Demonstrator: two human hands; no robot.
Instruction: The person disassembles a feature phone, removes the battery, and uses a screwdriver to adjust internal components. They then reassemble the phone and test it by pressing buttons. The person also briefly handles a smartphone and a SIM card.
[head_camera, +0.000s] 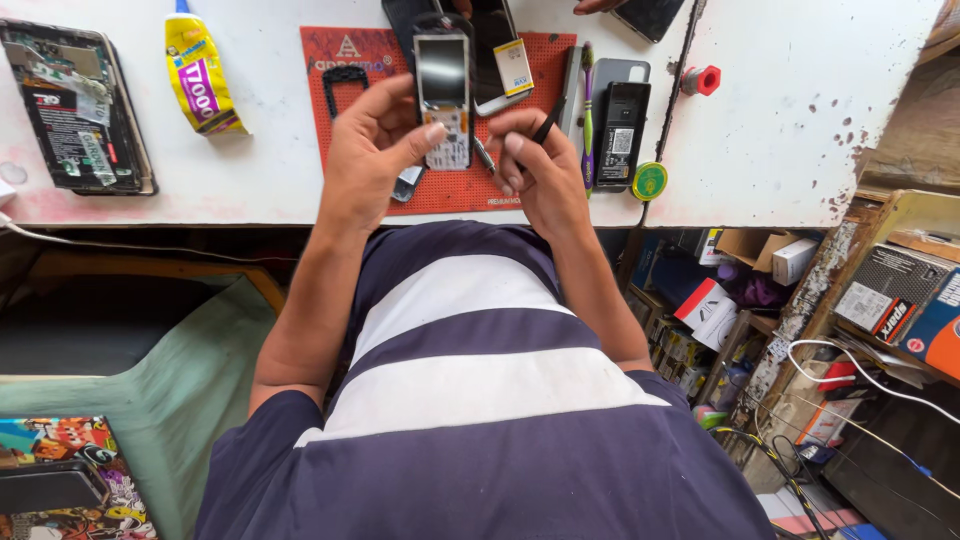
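My left hand (368, 150) holds a small bar phone (443, 95) with its front cover off, screen and white keypad board showing, thumb pressed near the keypad. My right hand (540, 165) grips a thin dark tool (546, 126), its tip pointing toward the phone's lower edge. Both hands hover over a red work mat (345, 50) on the white table (780, 140). A black phone frame (345, 90) lies on the mat left of my left hand.
A yellow glue tube (200, 75) and an opened tablet (78, 105) lie at left. A black phone back (621, 135), a grey cover (620, 72), a red cap (703, 80) and a green round sticker (649, 181) sit at right. Shelves with boxes (890, 295) stand right of the table.
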